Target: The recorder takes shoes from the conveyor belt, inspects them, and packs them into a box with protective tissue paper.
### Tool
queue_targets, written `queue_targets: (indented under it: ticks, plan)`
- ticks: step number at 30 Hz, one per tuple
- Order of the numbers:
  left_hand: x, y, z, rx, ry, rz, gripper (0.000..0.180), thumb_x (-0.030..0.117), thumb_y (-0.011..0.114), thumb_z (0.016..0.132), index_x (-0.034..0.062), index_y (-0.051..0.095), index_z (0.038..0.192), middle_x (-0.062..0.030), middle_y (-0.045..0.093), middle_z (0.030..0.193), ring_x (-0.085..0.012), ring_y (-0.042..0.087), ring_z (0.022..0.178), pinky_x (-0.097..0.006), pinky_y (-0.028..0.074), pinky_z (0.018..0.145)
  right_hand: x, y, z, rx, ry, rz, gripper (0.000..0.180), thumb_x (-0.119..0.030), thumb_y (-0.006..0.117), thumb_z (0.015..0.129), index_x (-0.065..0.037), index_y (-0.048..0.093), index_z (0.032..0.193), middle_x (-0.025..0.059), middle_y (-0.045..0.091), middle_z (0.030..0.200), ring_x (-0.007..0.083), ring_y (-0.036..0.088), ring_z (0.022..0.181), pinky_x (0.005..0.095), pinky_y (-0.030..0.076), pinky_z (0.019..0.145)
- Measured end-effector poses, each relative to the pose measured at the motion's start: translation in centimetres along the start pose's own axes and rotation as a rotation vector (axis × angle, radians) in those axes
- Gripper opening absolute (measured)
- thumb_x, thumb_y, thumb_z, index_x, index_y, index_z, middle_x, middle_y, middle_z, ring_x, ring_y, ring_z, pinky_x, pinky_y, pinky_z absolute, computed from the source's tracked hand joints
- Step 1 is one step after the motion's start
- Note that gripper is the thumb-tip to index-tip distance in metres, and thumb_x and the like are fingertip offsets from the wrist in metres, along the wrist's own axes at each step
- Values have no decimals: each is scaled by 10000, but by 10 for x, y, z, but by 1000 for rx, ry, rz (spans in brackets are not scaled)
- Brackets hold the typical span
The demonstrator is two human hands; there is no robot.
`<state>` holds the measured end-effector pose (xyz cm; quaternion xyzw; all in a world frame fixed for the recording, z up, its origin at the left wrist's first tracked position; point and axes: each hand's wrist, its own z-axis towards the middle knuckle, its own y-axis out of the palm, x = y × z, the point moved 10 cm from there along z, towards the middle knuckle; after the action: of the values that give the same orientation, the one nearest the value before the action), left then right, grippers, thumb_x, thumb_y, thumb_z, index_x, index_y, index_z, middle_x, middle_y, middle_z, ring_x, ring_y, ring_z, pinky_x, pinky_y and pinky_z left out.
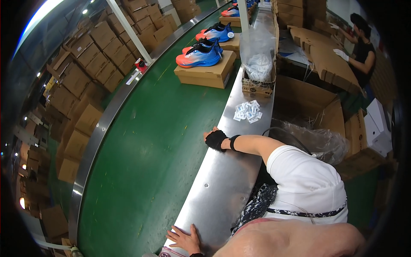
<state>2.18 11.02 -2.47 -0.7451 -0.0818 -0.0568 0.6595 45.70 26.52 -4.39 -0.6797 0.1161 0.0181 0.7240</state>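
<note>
My left hand [185, 240] lies flat, fingers spread, on the steel ledge [222, 180] that runs along the green conveyor belt [145, 154]. It holds nothing; a pale printed item [171, 252] peeks out at the frame's bottom edge just below it. My right hand is out of view. Close beside me a person in a white top [306, 182] is bent over the ledge, with a black-gloved hand [215, 139] resting on its belt-side edge. Their bare skin [295, 240] fills the lower right.
Blue-and-orange sneakers [200, 55] ride on cardboard shoe boxes [207, 73] farther up the belt. A heap of small white sachets [248, 111] and a bagged carton [258, 83] sit on the ledge. Open cartons [308, 105] stand on the right, stacked boxes [92, 55] on the left. Another worker [363, 51] handles flat cardboard.
</note>
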Motion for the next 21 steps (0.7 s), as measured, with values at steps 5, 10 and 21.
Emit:
queue_targets:
  ticks: [5,10,21]
  plan:
    - [-15,3,7,389,148,303,923,646,472,696,8,241,1322,-293,188,1341,-434,116,1269,-693,147,886,-16,-8,12,8,-50,-9,134,-121,428,791,-13,489,843,125,595,629,258,602,645,375,335,778]
    - [23,-18,0,-120,24,274,877,697,347,749,48,260,1332,-278,225,1339,-419,144,1270,-696,164,878,4,-2,5,22,5,23,147,-141,427,800,-15,493,837,147,586,637,273,604,672,386,355,822]
    - [25,-14,3,-107,41,273,880,698,343,748,43,262,1330,-269,229,1342,-408,143,1274,-690,170,884,11,2,5,119,-77,-111,133,-170,440,787,-55,486,741,114,559,564,263,564,578,372,351,724]
